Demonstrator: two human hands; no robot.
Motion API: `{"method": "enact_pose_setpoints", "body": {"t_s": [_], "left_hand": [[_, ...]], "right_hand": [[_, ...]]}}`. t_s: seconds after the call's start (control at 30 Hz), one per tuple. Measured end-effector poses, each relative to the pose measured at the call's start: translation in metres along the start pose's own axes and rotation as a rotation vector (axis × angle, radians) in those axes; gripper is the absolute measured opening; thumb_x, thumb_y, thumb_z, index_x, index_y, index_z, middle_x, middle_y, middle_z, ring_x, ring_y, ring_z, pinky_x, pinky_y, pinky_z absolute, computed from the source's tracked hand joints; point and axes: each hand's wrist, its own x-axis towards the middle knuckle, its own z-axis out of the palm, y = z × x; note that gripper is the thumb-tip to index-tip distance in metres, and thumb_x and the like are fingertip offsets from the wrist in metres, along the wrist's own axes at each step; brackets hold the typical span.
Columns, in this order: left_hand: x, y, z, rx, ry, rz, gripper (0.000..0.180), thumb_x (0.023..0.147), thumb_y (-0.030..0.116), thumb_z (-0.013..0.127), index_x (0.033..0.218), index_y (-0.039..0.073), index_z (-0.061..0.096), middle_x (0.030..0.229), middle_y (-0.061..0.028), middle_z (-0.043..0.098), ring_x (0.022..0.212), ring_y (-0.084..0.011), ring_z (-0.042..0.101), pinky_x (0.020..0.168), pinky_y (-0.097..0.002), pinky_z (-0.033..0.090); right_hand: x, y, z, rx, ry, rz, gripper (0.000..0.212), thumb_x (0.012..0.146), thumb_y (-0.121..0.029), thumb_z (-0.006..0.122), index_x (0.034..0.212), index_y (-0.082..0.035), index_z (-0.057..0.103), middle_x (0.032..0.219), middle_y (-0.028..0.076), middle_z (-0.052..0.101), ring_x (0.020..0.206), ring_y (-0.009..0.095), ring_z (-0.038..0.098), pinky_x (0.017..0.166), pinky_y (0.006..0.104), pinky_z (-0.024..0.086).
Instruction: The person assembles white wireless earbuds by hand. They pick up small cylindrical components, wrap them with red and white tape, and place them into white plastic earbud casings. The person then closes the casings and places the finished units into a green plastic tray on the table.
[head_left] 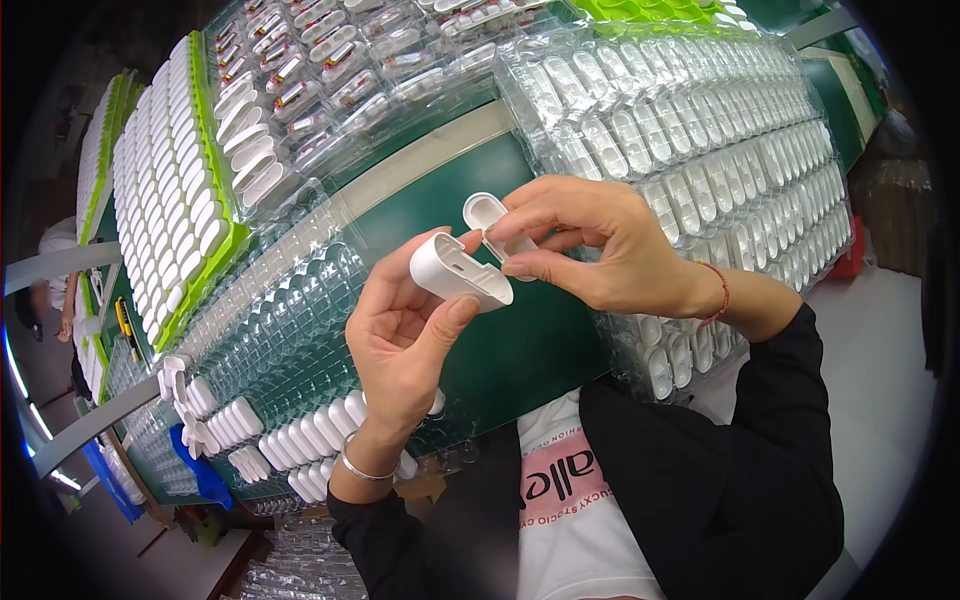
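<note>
My left hand is closed around a white plastic case shell, tilted with its cut-out edge facing right. Between the thumb and fingers of my right hand is a white, oval, hollow lid piece, held close beside the shell's upper right edge. Fingertips hide part of the lid piece, so I cannot tell whether the two parts touch. Both hands are above the green table mat.
Clear trays of white oval shells stand at the right. At the left is a bright green tray of white pieces. Clear blister trays and rows of white cases lie near left. Trays with red-marked parts fill the back.
</note>
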Motion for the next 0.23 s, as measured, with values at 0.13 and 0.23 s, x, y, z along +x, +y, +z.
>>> {"method": "enact_pose_setpoints", "body": {"t_s": [0.13, 0.23], "left_hand": [[0.0018, 0.0006, -0.0003, -0.011, -0.018, -0.016, 0.051, 0.089, -0.001, 0.067, 0.134, -0.004, 0.045, 0.128, -0.0229, 0.059, 0.116, -0.0241, 0.060, 0.098, -0.0364, 0.051], [0.0019, 0.0013, -0.0014, -0.021, -0.019, -0.056, 0.052, 0.089, 0.000, 0.067, 0.135, -0.004, 0.044, 0.129, -0.0223, 0.059, 0.116, -0.0246, 0.060, 0.098, -0.0370, 0.051]], "right_hand": [[-0.0002, -0.0001, -0.0011, 0.002, -0.001, 0.026, 0.023, 0.083, 0.001, 0.071, 0.106, -0.003, 0.069, 0.109, 0.008, 0.065, 0.098, 0.016, 0.067, 0.083, 0.0314, 0.060], [0.0000, 0.0010, -0.0015, 0.007, -0.008, 0.027, 0.023, 0.083, 0.001, 0.071, 0.106, -0.003, 0.069, 0.110, 0.008, 0.065, 0.098, 0.017, 0.067, 0.083, 0.0320, 0.060]]}}
